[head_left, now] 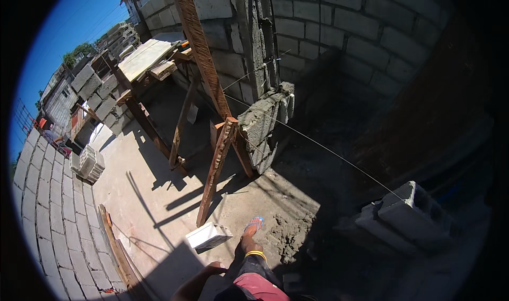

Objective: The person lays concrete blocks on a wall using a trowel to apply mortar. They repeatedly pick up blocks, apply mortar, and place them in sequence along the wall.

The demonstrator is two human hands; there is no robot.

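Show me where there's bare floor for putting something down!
The sunlit floor between the left block wall and the leaning wooden post looks bare. It's crowded by the foot: white block left, grey heap right.

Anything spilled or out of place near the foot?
Possibly the mortar: it lies in a rough, lumpy patch directly on the floor beside the sandaled foot, like a spill. It may be deliberate, though.

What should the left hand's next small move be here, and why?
Probably a reach forward with the left hand to the pale block: it lies by itself on the ground just ahead of that hand, near the sandalled foot, and the hand holds nothing I can make out. The right hand is out of view.
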